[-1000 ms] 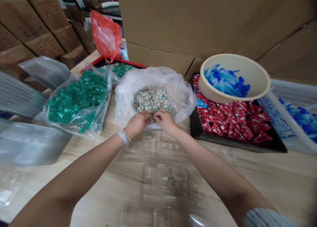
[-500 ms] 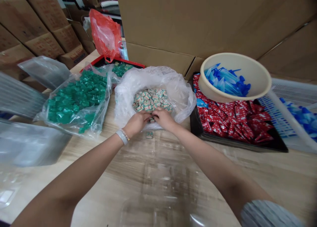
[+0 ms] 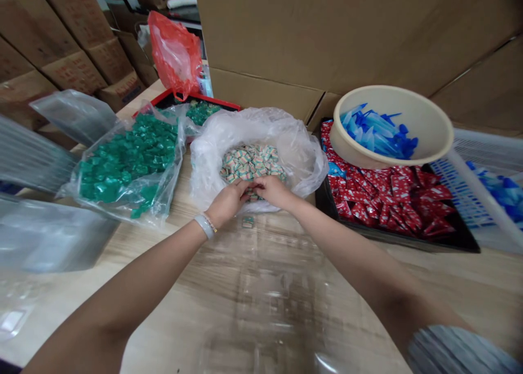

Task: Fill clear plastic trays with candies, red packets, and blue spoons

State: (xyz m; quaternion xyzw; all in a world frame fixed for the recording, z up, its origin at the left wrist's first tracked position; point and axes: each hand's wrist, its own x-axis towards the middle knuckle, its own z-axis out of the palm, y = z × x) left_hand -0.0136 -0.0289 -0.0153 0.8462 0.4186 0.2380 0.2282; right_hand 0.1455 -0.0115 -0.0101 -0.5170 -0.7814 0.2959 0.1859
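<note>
Two hands work close together: the fingertips of the left hand (image 3: 231, 200) and the right hand (image 3: 269, 190) all but meet, each set bent inward with thumb and fingers bunched. Whether they pinch anything cannot be told, since the tips are small and partly hidden. Just beyond the fingers, and right up against them, lies a heap of small pale pieces with green and orange markings (image 3: 253, 161), inside an open white translucent plastic bag (image 3: 208, 140) that spreads around the heap. One loose small rectangular piece (image 3: 247, 222) lies just on the near side of the fingers, on the wood-grain table (image 3: 188, 298). Nearer than that, clear molded plastic trays (image 3: 281, 284) blur into the wood.

Left of the fingers, a clear plastic bag (image 3: 174, 172) lies with glossy green pieces (image 3: 122, 159) in it. Beyond it, farther from the fingers, are a red-rimmed black tray (image 3: 223, 103) with more green pieces and a crumpled red plastic bag (image 3: 175, 58).

Right of the fingers, a black tray (image 3: 408, 244) holds red patterned packets (image 3: 388, 200). Above the packets sits a cream basin (image 3: 433, 129) of pointed blue pieces (image 3: 379, 132); farther right is a slotted plastic basket (image 3: 461, 197).
</note>
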